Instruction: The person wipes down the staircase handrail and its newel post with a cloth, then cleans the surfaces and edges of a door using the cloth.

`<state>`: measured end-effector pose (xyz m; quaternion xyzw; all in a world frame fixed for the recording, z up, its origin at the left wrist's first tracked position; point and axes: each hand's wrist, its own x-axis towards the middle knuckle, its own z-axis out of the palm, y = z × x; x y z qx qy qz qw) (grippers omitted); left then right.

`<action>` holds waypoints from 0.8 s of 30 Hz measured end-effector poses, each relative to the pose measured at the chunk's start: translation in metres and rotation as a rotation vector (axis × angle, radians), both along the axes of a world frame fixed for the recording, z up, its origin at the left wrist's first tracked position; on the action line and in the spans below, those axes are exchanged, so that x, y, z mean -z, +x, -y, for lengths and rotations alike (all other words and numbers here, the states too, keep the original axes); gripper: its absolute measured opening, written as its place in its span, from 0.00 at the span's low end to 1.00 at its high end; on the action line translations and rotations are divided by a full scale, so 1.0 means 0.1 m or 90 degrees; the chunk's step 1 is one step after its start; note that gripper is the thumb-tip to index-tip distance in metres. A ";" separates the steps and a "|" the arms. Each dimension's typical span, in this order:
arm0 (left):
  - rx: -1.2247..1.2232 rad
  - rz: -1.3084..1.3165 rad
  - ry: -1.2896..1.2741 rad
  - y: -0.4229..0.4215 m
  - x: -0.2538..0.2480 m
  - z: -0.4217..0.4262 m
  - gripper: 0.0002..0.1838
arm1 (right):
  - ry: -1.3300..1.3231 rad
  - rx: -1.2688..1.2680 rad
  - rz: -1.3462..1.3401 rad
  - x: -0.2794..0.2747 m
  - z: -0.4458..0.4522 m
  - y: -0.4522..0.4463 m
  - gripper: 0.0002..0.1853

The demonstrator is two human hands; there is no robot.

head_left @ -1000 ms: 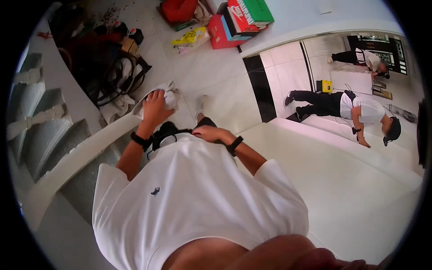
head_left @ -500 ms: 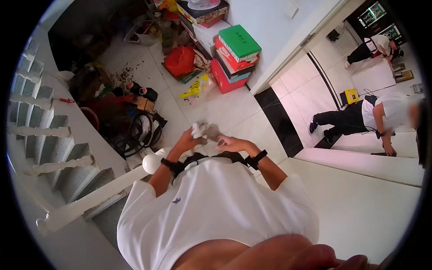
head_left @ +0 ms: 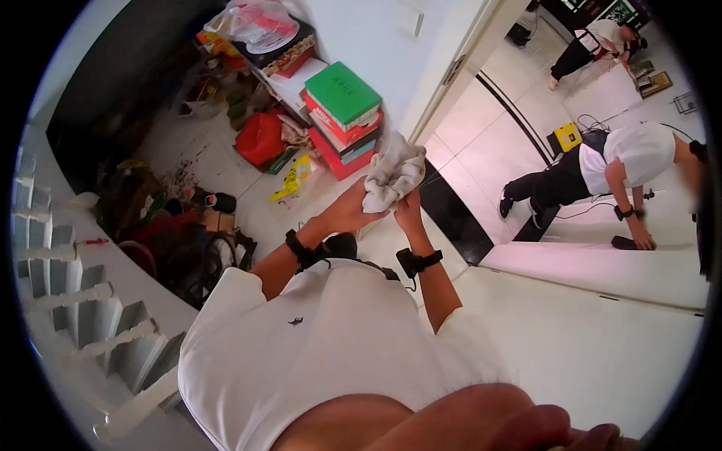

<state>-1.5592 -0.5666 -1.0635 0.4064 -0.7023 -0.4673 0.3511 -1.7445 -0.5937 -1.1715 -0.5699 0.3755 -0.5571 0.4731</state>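
Note:
A crumpled, pale grey-white cloth (head_left: pixel 394 177) is held up in front of me between both hands. My left hand (head_left: pixel 352 207) grips its lower left side, with the fingers partly behind the folds. From below and to the right, my right hand (head_left: pixel 408 213) holds the cloth, its fingertips hidden by the fabric. Both wrists wear black bands. Behind the cloth, to the left, stands a stack of shoe boxes with a green box (head_left: pixel 344 93) on top.
White stair railing (head_left: pixel 135 406) runs at the lower left. Bags, a red bag (head_left: pixel 261 139) and clutter lie on the floor. Through the doorway at right, one person (head_left: pixel 602 169) leans over a white surface; another person (head_left: pixel 598 45) stands farther back.
My left hand has left the railing top with the cloth and my right hand has joined it. Both hands have since risen with the cloth toward the right. The view has turned.

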 end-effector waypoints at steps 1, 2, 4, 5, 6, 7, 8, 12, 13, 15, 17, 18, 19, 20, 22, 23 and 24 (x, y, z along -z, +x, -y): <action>0.038 0.036 -0.007 -0.07 -0.10 0.18 0.38 | 0.006 0.029 0.026 0.01 0.14 -0.04 0.26; 0.077 0.073 -0.017 -0.12 -0.15 0.40 0.39 | -0.002 0.035 0.023 -0.01 0.35 -0.14 0.26; 0.050 0.066 -0.108 -0.20 -0.12 0.82 0.37 | -0.122 0.141 -0.097 -0.15 0.75 -0.36 0.21; 0.089 0.140 -0.079 -0.14 -0.14 1.05 0.35 | -0.122 0.229 -0.075 -0.17 0.95 -0.39 0.21; 0.123 0.212 -0.048 -0.11 -0.22 1.29 0.34 | -0.084 0.165 0.127 -0.40 1.12 -0.41 0.23; 0.117 0.228 -0.162 -0.06 -0.35 1.49 0.32 | -0.087 0.245 0.134 -0.59 1.33 -0.44 0.22; 0.121 0.251 -0.174 0.01 -0.83 1.61 0.28 | -0.085 0.329 0.139 -0.75 1.50 -0.50 0.21; 0.012 -0.059 -0.282 0.19 -2.13 2.02 0.12 | -0.079 0.330 0.274 -1.60 2.24 -0.81 0.27; 0.003 -0.141 -0.323 0.20 -2.39 2.04 0.12 | -0.088 0.340 0.290 -1.70 2.43 -0.85 0.27; 0.059 -0.287 -0.395 0.13 -2.75 1.97 0.12 | -0.167 0.351 0.262 -1.99 2.78 -0.94 0.27; 0.161 -0.386 -0.427 -0.10 -2.92 1.95 0.12 | -0.275 0.331 0.163 -2.22 3.04 -1.01 0.26; 0.204 -0.421 -0.435 -0.26 -2.99 1.95 0.12 | -0.332 0.307 0.106 -2.35 3.15 -1.04 0.26; 0.233 -0.446 -0.444 -0.41 -3.03 1.93 0.12 | -0.352 0.285 0.047 -2.31 3.21 -1.15 0.25; 0.250 -0.464 -0.452 -0.55 -3.04 1.93 0.12 | -0.374 0.252 -0.009 -2.28 3.32 -1.22 0.25; 0.254 -0.489 -0.460 -0.85 -3.02 1.93 0.12 | -0.337 0.069 0.090 -2.05 3.60 -1.43 0.24; 0.253 -0.494 -0.463 -0.99 -3.03 1.94 0.12 | -0.294 -0.081 0.197 -1.87 3.69 -1.53 0.24; 0.239 -0.486 -0.465 -1.13 -3.04 1.95 0.12 | -0.242 -0.244 0.317 -1.65 3.82 -1.52 0.24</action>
